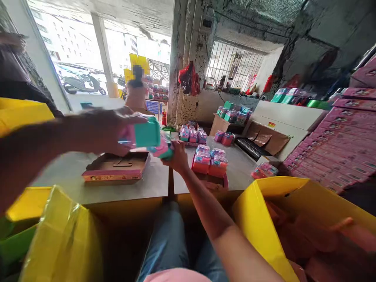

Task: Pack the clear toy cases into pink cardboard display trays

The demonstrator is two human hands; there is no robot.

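Observation:
My left hand (102,131) is raised over the grey table (141,184), its fingers closed around a teal and pink box (145,134). The hand is blurred by motion. My right hand (176,156) reaches forward beside it and grips another small pink and teal box (163,150). The two boxes almost touch. Below my left hand lies an open flat cardboard tray (116,168) with a pink rim. To the right of my right hand several pink wrapped packs (210,162) stand in a tray.
Yellow bins stand near me at the right (264,211) and the left (63,239). Stacks of pink flat boxes (337,152) fill the right side. More packs (192,135) sit at the table's far end. A person (136,94) stands at the back.

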